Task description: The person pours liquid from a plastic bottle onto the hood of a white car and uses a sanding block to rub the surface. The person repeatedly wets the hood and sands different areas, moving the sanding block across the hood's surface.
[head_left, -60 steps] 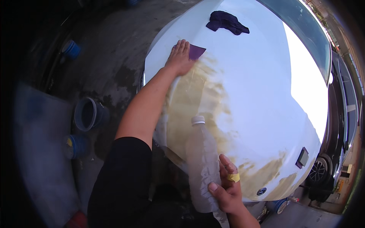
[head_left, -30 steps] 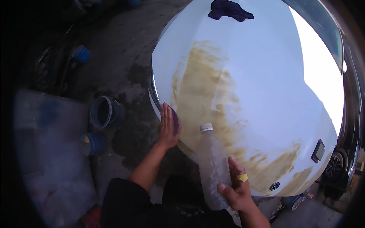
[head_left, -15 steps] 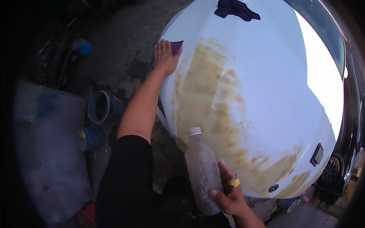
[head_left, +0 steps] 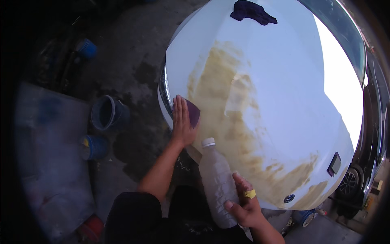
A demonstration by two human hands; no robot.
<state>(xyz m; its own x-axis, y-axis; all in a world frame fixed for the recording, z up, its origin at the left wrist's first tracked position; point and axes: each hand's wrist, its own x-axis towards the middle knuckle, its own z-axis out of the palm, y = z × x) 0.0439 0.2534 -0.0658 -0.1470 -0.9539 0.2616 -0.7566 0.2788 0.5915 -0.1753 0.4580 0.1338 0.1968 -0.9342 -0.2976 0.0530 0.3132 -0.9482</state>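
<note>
My left hand (head_left: 183,125) lies with long, straight fingers along the left edge of a white car hood (head_left: 284,89). Under its palm and thumb it holds a purple sheet of sandpaper (head_left: 193,114) against the surface. My right hand (head_left: 246,207), a yellow wrap around one finger, grips a plastic bottle (head_left: 216,183) with a white cap. The bottle is cloudy and leans slightly left over the hood's near edge; its cap is on. Brownish-yellow smeared patches (head_left: 215,81) run down the hood's left side and along its front.
A dark cloth (head_left: 252,12) lies at the hood's far end. A sanding block (head_left: 334,164) rests near its right front edge, by the round emblem (head_left: 289,198). On the floor at left stand an open bucket (head_left: 106,113) and a blue pail (head_left: 97,147). A dark car (head_left: 375,97) is at right.
My left hand has drawn the sandpaper back toward me along the hood's left edge, its elbow bending. My right hand and the bottle have hardly moved.
</note>
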